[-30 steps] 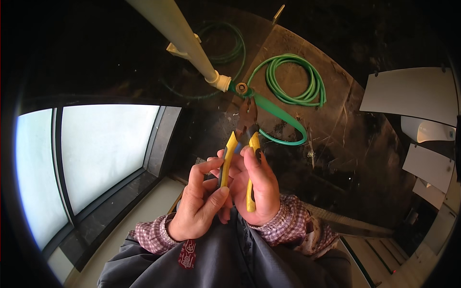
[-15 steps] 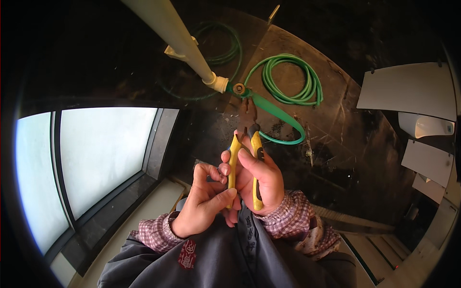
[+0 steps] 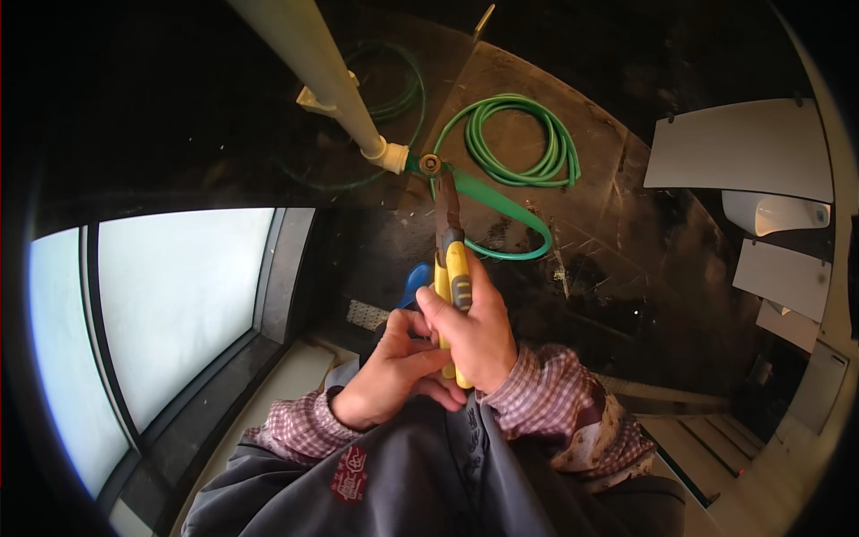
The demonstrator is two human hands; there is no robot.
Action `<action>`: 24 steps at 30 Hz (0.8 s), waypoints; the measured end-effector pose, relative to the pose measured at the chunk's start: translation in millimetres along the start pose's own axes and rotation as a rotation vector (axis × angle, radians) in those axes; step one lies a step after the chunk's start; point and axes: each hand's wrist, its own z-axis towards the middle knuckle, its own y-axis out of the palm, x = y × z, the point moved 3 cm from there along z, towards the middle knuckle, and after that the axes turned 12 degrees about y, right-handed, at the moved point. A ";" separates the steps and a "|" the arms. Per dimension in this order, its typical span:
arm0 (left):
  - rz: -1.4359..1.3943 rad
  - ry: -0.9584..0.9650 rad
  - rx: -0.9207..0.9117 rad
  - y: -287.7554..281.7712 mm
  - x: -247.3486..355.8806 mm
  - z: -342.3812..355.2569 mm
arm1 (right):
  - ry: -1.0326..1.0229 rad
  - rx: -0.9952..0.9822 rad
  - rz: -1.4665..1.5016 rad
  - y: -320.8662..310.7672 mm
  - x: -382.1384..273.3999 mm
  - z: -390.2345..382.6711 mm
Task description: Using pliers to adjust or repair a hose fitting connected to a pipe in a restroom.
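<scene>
Your right hand (image 3: 479,336) grips the stiff pliers (image 3: 450,259) by their yellow handles; your left hand (image 3: 389,376), fingers curled, seemingly steadies them below.

Yellow-handled pliers (image 3: 450,268), handles together, dark nose pointing away toward a green hose (image 3: 501,192) fitting.

Coiled green hose (image 3: 523,143) on the dark floor (image 3: 644,259), cream-coloured pipe (image 3: 313,67) slanting down to a fitting, bright window pane (image 3: 179,304) at left, pale panels (image 3: 747,161) at right, small perforated metal plate (image 3: 365,314).
</scene>
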 end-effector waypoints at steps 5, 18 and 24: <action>-0.037 -0.009 -0.248 20.7 7.7 3.2 | -0.141 0.086 -0.330 -11.4 -27.8 -19.6; 0.232 0.198 -0.412 7.9 14.8 18.4 | 0.179 -0.096 0.084 -17.1 -20.1 -37.7; 0.291 0.013 -0.390 -4.4 44.5 -1.2 | 0.304 -0.392 0.539 -19.3 -15.8 -42.9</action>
